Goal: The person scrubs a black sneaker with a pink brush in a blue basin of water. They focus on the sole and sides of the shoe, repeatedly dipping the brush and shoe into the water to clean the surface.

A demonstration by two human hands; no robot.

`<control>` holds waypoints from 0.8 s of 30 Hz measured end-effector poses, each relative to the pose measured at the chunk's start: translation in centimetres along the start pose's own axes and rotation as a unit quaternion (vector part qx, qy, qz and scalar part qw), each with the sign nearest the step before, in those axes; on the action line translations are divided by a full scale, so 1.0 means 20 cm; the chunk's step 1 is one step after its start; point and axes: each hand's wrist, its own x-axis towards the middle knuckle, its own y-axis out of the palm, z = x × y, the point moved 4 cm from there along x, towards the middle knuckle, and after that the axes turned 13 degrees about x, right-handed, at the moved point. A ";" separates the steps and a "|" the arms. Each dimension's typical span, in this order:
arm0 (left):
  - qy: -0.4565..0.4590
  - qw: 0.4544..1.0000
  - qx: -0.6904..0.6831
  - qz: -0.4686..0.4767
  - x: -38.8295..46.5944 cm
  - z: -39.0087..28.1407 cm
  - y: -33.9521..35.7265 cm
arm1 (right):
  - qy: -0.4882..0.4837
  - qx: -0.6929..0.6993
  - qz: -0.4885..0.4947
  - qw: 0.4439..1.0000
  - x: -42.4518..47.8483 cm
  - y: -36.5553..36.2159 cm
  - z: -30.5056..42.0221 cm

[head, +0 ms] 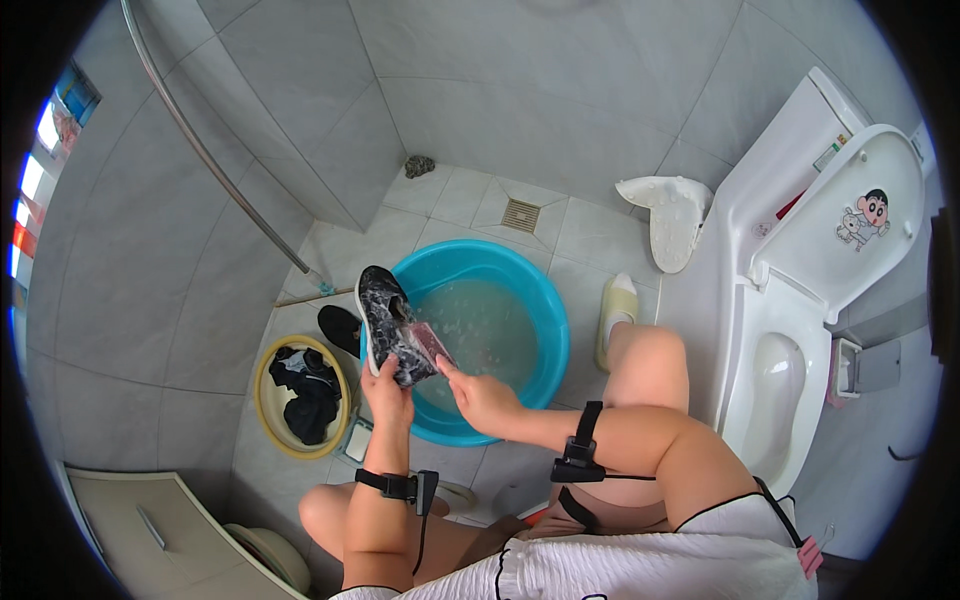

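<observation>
My left hand [388,394] grips the heel end of a black shoe [381,307] with a white sole, tilted over the left rim of a blue plastic basin [555,337]. White suds streak the shoe's upper. In my right hand [480,397] is a pinkish scrubbing brush [430,343], its head against the shoe near the opening. Cloudy water [487,330] with bubbles lies in the basin. A second black shoe [340,328] rests on the floor just left of the basin, partly hidden behind its rim.
A yellow-rimmed tub [262,405] holds dark clothes at the left, with a soap dish [357,441] beside it. A floor drain [521,215] lies beyond the basin. The toilet [776,375] stands at the right, a cabinet [150,532] at lower left. A metal pole [217,165] slants down at left.
</observation>
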 end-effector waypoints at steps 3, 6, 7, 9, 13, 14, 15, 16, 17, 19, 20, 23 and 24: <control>-0.024 0.999 0.021 0.002 -0.06 0.07 0.12 | 0.028 0.001 -0.019 0.999 0.14 -0.12 0.00; -0.047 0.996 0.041 0.059 0.01 -0.01 0.09 | 0.019 0.010 -0.001 1.000 0.16 -0.18 0.04; -0.050 0.995 0.047 0.071 0.03 -0.06 0.08 | 0.011 0.020 0.011 1.000 0.15 -0.20 0.08; -0.023 0.994 0.080 0.068 0.05 -0.15 0.04 | 0.012 0.067 0.066 0.995 0.10 -0.20 0.08; -0.010 0.985 0.144 0.093 0.02 -0.25 0.04 | -0.033 0.131 0.164 0.977 0.09 -0.27 0.17; -0.036 0.982 0.147 0.114 0.01 -0.25 0.03 | -0.039 0.152 0.179 0.971 0.11 -0.30 0.21; -0.057 0.978 0.150 0.134 0.01 -0.27 0.03 | -0.049 0.171 0.195 0.964 0.12 -0.31 0.24; -0.073 0.977 0.138 0.146 0.00 -0.27 0.05 | -0.111 0.201 0.181 0.956 0.15 -0.29 0.21; -0.088 0.975 0.125 0.158 -0.01 -0.28 0.07 | -0.113 0.227 0.173 0.952 0.16 -0.27 0.16; -0.108 0.974 0.115 0.163 -0.04 -0.27 0.05 | -0.115 0.279 0.166 0.939 0.17 -0.27 0.20; -0.112 0.973 0.120 0.160 -0.05 -0.27 0.04 | -0.045 0.274 0.198 0.940 0.17 -0.28 0.19; -0.089 0.966 0.166 0.178 -0.05 -0.27 0.03 | -0.044 0.203 0.205 0.956 0.11 -0.31 0.16; -0.071 0.964 0.190 0.172 -0.07 -0.27 0.02 | -0.037 0.164 0.215 0.962 0.09 -0.34 0.17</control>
